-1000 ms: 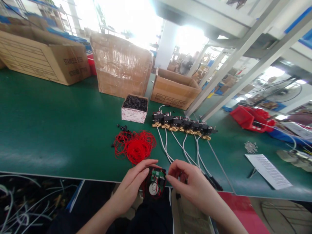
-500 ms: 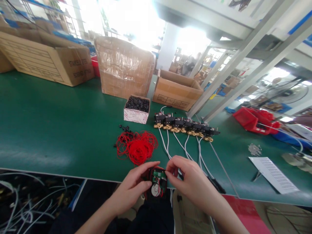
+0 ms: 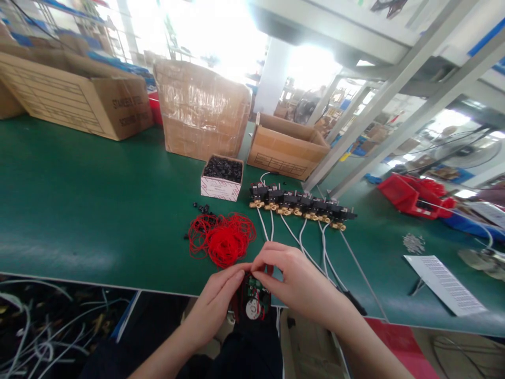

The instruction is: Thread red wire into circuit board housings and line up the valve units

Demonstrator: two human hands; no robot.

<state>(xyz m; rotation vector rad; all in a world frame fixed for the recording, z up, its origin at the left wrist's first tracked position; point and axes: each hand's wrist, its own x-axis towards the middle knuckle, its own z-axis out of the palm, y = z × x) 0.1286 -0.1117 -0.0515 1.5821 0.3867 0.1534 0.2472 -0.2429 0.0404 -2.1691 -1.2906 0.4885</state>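
A small dark housing (image 3: 262, 302) with a green circuit board, red wires and a round pale disc inside sits at the table's front edge, just above my lap. My left hand (image 3: 221, 295) is closed at its upper left, thumb and index tip pressed together against the rim. Beside those fingertips, my right hand (image 3: 286, 271) pinches at the housing's far rim; whatever lies between its fingers is hidden. A heap of thin red rings (image 3: 224, 239) lies just beyond my left hand.
A small box of black parts (image 3: 221, 188) stands behind the red heap. To its right runs a row of black units with brass fittings (image 3: 298, 205) and grey cables. Cardboard boxes (image 3: 288, 147) line the back. A printed sheet (image 3: 445, 284) lies right; tangled cables (image 3: 43, 337) fill the lower left.
My right hand has moved left along the housing's far rim until its fingertips meet my left hand's. My left thumb has shifted up from the housing's side to the index fingertip.
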